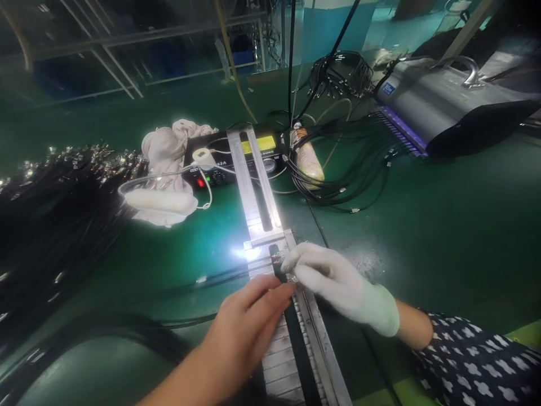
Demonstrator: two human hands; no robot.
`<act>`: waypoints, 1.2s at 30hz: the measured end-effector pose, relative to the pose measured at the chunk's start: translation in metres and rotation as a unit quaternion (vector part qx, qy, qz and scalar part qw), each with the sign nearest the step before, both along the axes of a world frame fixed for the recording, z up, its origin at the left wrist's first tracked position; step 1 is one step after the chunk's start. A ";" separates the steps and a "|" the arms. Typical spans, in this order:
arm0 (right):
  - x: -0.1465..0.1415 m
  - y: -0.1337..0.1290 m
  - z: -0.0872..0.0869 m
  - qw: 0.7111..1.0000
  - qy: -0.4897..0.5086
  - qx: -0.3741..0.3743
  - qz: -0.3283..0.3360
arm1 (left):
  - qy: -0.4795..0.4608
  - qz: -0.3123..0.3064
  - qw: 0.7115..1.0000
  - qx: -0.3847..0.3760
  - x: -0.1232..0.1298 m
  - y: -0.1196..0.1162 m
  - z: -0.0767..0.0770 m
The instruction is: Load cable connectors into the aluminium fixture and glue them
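A long metal fixture (pixel 281 363) with a slot and ridged edge runs away from me along the bench. Over its right rail my bare left hand (pixel 249 316) is closed, fingertips pinched at a small shiny cable end. Black cable (pixel 186 323) runs in beneath that hand from the left. My right hand (pixel 333 282), in a white glove, meets it from the right with thumb and fingers pinched; what lies between them is mostly hidden. Just beyond, thin cables (pixel 236 273) lie across the fixture, their copper-coloured ends at the slot by my gloved fingertips.
Behind stands a black control box (pixel 224 177) with a lit red switch, partly under the fixture's far end. Beside it are a white cloth (pixel 164 149) and a bottle (pixel 308 160). Cable bundles (pixel 63 208) spread left; a grey metal hood (pixel 443 101) with purple light stands right.
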State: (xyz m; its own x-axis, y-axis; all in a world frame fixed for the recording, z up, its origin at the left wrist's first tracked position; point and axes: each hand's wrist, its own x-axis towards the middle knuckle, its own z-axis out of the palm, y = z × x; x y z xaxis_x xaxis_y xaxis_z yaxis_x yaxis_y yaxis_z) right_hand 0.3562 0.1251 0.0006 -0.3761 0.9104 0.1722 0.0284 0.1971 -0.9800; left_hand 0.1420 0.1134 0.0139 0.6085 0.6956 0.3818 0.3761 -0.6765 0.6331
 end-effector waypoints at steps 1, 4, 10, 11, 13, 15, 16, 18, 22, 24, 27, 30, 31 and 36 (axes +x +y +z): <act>0.000 0.000 0.000 1.000 -0.001 0.001 0.000 | 0.014 -0.005 0.999 0.038 -0.001 -0.001 -0.002; 0.000 0.000 0.000 1.000 -0.004 0.002 0.000 | 0.016 0.016 0.998 0.065 -0.002 0.000 -0.006; 0.000 -0.001 0.004 1.000 -0.015 -0.002 -0.005 | 0.002 0.044 0.998 -0.051 -0.006 0.008 0.000; 0.000 -0.001 0.004 1.000 -0.014 0.000 -0.006 | 0.002 0.047 0.996 -0.072 -0.008 0.010 0.002; 0.001 -0.001 0.004 1.000 -0.011 0.001 -0.007 | 0.006 0.053 0.994 -0.095 -0.011 0.012 0.007; 0.001 -0.001 0.004 1.000 -0.012 0.002 -0.007 | 0.012 0.053 0.992 -0.111 -0.012 0.014 0.010; 0.001 -0.001 0.004 1.000 -0.012 0.005 -0.008 | 0.017 0.051 0.991 -0.122 -0.012 0.014 0.012; 0.000 -0.001 0.004 1.000 -0.013 0.010 -0.010 | 0.028 0.048 0.987 -0.148 -0.012 0.012 0.014; -0.001 -0.001 0.004 1.000 -0.016 0.020 -0.018 | 0.036 0.046 0.981 -0.185 -0.010 0.006 0.014; -0.002 -0.001 0.004 0.999 -0.017 0.026 -0.020 | 0.041 0.046 0.979 -0.194 -0.009 0.003 0.013; -0.002 -0.001 0.003 0.999 -0.020 0.026 -0.022 | 0.046 0.048 0.978 -0.199 -0.008 0.003 0.014; -0.002 -0.002 0.003 0.999 -0.022 0.020 -0.021 | 0.041 0.047 0.978 -0.198 -0.007 0.005 0.016; -0.002 -0.002 0.003 0.999 -0.020 0.020 -0.021 | 0.038 0.047 0.979 -0.197 -0.007 0.006 0.017; -0.002 -0.001 0.004 1.000 -0.014 0.012 -0.017 | 0.040 0.048 0.981 -0.184 -0.009 0.007 0.018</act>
